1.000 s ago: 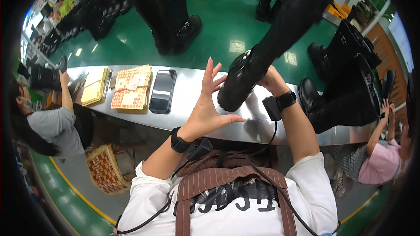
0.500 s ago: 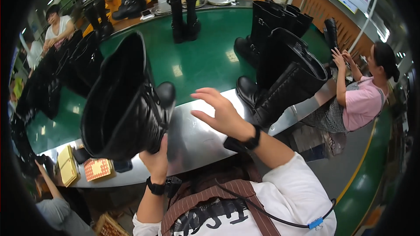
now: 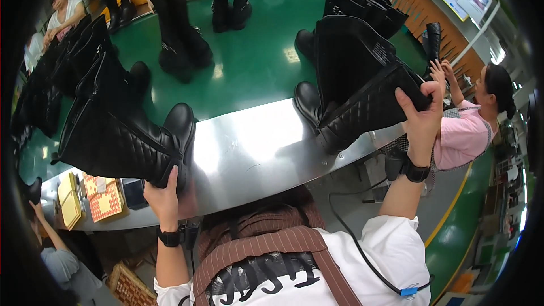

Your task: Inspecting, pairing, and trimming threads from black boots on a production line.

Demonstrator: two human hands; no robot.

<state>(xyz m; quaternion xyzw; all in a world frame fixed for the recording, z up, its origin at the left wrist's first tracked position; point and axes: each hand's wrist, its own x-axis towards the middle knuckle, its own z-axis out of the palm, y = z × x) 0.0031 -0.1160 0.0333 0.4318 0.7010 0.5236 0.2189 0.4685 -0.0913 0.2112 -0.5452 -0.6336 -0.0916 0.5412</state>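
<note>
My left hand (image 3: 162,201) is closed around the heel and ankle of a black knee-high boot (image 3: 107,141). This boot has a quilted ankle panel; its shaft leans left and its toe rests by the metal edge of the table. On the right, my right hand (image 3: 422,114) grips the upper shaft of another black quilted boot (image 3: 362,105), thumb on the near side. That boot tilts to the right, with its toe on the left and its shaft gaping to show a dark lining. A bare stretch of metal edge (image 3: 249,141) separates the two boots.
More black boots crowd the green tabletop (image 3: 249,73) at left and far right. Across it, a person in yellow holds a pair of boots (image 3: 181,34). Yellow cards (image 3: 71,201), a patterned card stack (image 3: 105,198) and a phone (image 3: 135,194) lie left. A person in pink (image 3: 464,136) works at right.
My right hand has moved right and closed on the right boot's shaft. The left boot has shifted left and turned its quilted side toward me. The person in yellow has lowered boots onto the table.
</note>
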